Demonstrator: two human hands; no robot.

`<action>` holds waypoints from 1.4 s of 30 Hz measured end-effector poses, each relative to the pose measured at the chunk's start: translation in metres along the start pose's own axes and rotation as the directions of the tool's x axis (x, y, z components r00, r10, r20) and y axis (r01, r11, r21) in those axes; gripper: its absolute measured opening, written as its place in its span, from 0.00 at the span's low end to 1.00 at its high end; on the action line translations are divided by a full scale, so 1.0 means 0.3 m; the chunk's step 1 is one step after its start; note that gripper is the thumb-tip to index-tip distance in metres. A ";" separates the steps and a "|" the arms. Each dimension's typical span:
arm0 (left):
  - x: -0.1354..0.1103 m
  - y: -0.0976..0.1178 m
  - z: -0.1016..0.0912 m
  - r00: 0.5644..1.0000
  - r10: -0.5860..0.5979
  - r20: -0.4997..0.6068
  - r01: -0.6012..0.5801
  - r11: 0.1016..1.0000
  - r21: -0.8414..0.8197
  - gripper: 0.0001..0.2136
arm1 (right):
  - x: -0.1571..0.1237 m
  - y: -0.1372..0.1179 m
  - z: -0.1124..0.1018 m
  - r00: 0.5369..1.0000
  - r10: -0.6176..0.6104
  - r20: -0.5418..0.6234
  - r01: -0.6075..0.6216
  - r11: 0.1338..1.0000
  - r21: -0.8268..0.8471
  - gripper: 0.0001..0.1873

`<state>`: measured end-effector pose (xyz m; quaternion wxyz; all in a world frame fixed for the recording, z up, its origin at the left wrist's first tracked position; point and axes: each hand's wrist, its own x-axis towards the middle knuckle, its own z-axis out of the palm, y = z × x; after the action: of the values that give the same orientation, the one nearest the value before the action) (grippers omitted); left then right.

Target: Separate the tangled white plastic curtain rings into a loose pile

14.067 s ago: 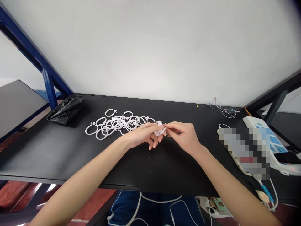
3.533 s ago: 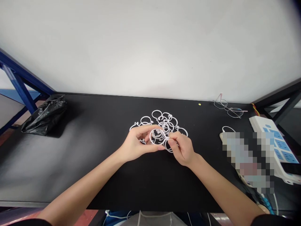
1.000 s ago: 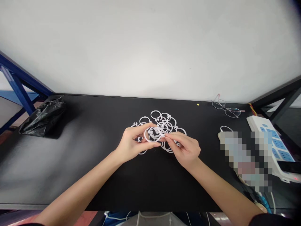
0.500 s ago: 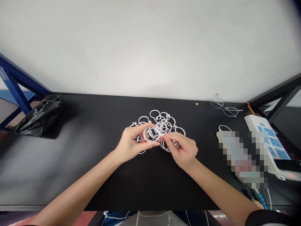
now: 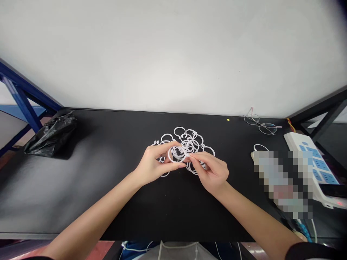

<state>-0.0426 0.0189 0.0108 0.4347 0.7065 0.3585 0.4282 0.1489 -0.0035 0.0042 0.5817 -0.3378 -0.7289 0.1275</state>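
Observation:
Between both hands is a white plastic ring, which looks like a curtain ring. My left hand grips it at the left, thumb below and forefinger above. At the ring's right side, my right hand pinches a small part of it between thumb and forefinger; the exact spot is covered by the fingertips. Behind and beneath the hands lies a loose pile of similar white rings, several of them with small knobs or clasps. My hands hide part of this pile.
The black table meets a white wall. A black plastic bag lies at the left. On the right are eyeglasses, a blurred-out object with a cable, and a white power strip. A yellow bit lies near the wall.
The whole view has shifted slightly, so things sit a little further right. Both hands keep the same hold on the ring; no other change shows.

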 end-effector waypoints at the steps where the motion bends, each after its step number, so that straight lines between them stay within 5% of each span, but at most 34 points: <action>1: 0.002 -0.002 -0.001 1.000 0.003 0.009 -0.003 1.000 0.005 0.20 | -0.001 0.000 0.000 1.000 0.001 0.001 -0.001 1.000 -0.005 0.16; 13: 0.014 0.020 -0.015 0.999 -0.028 0.021 0.024 0.983 0.180 0.18 | -0.005 0.014 0.006 0.999 -0.037 -0.015 0.037 0.999 -0.001 0.17; 22: 0.029 -0.015 -0.042 0.985 0.160 0.067 -0.174 0.921 0.348 0.13 | -0.010 0.013 0.007 0.966 -0.072 0.250 0.061 0.997 0.052 0.24; 27: 0.029 -0.042 -0.066 0.965 0.260 0.032 -0.232 0.792 0.565 0.16 | -0.022 0.027 0.007 0.941 -0.076 0.331 0.051 0.995 0.086 0.30; 32: 0.040 -0.056 -0.087 0.930 0.250 -0.269 0.000 0.732 0.681 0.19 | -0.016 0.026 0.009 0.975 0.008 0.224 -0.019 0.999 0.047 0.24; 36: 0.054 -0.071 -0.120 0.934 0.145 -0.326 0.151 0.666 0.731 0.16 | -0.014 0.026 0.015 0.985 0.048 0.167 -0.062 0.995 0.079 0.18; 42: 0.054 -0.120 -0.201 0.916 0.006 -0.402 0.379 0.325 0.867 0.19 | -0.012 0.031 0.011 0.993 0.029 0.118 -0.033 0.999 0.033 0.16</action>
<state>-0.0968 0.0648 -0.0022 -0.0664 0.6956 0.6853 0.2053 0.1494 0.0018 -0.0048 0.5416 -0.3309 -0.7541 0.1688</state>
